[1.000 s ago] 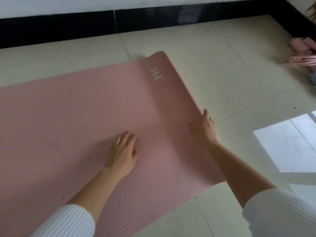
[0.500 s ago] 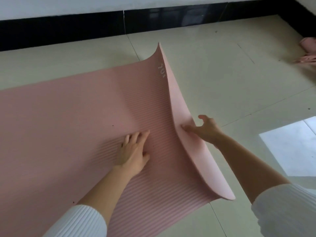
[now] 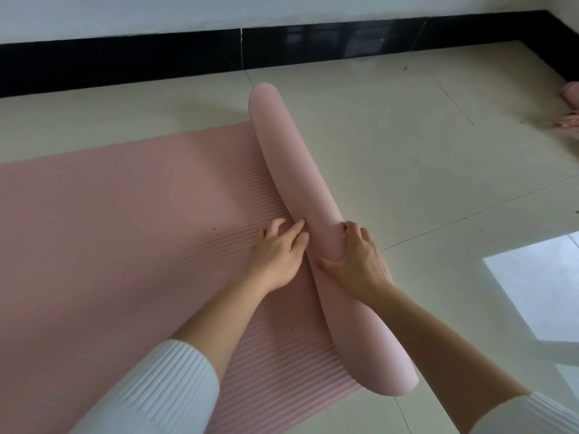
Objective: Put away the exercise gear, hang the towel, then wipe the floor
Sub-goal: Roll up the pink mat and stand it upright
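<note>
A pink ribbed yoga mat (image 3: 119, 233) lies on the tiled floor, stretching off to the left. Its right end is curled over into a loose smooth roll (image 3: 291, 170) running from the far side to the near edge. My left hand (image 3: 279, 249) rests flat on the mat, its fingertips tucked against the roll's inner seam. On the roll's right side, my right hand (image 3: 357, 261) curves over the fold with its thumb underneath, gripping it.
Cream floor tiles (image 3: 407, 145) spread to the right of the mat. A black skirting strip (image 3: 156, 57) runs along the white wall at the back. Pink items (image 3: 568, 111) lie at the right edge. A bright patch of light (image 3: 539, 292) falls on the floor.
The mat's right end, flat a second ago and then lifted by my right hand, is now folded over into a roll. My left hand has slid to the seam.
</note>
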{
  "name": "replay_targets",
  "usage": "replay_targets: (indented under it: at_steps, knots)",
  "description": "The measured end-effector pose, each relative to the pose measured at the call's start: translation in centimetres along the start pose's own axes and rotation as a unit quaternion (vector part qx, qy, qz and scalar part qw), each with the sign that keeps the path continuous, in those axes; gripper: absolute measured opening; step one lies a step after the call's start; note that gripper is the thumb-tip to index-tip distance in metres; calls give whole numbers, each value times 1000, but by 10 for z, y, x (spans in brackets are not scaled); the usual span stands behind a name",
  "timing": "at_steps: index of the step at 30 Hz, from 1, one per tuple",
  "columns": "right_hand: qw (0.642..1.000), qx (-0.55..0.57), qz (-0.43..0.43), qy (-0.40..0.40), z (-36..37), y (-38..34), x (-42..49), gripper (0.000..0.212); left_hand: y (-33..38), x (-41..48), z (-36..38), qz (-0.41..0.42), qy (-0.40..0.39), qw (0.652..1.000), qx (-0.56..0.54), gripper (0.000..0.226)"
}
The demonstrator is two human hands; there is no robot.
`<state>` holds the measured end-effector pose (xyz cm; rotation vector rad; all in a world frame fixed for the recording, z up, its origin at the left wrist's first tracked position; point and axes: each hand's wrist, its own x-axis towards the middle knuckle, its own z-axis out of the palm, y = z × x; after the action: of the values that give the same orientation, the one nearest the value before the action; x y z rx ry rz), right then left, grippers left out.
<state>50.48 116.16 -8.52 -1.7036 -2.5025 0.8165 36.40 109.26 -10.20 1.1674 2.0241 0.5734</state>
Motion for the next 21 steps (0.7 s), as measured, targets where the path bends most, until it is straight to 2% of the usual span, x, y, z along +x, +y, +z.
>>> replay_targets:
  at_steps: [1,3,5,7,8,10,12,13,15,18,21]
  knots:
    - [1000,-12,-19,-4,-1,1,-2,78,7,1,-2,-3,9,997,-76,39]
    - [997,-50,-63,-11,0,1,-9,81,19,2,-8,-68,-10,969,-236,45]
    - [993,-57,-97,-30,5,-2,-18,82,18,3,-11,-154,-60,937,-308,59]
    - [994,28,-95,-55,8,-9,-24,76,10,3,-13,-203,-53,914,-348,73]
    - [990,100,-81,-64,8,-13,-25,67,3,3,-13,-207,-35,907,-365,69]
    - [968,233,-52,-78,5,-18,-23,44,-6,1,-13,-191,-10,902,-386,45]
    - [947,306,-16,-95,1,-17,-17,41,-11,-2,-13,-194,-7,888,-416,30]
    - [939,329,5,-98,0,-16,-14,43,-14,-3,-12,-201,-1,881,-429,32]
    - [941,323,47,-90,-2,-12,-10,50,-19,-3,-11,-209,26,876,-435,44]
    - [946,276,105,-136,4,-9,-11,69,-29,-7,-13,-217,58,875,-429,40]
    - [954,254,63,-148,15,-19,-22,65,-35,-16,-18,-225,117,870,-423,38]
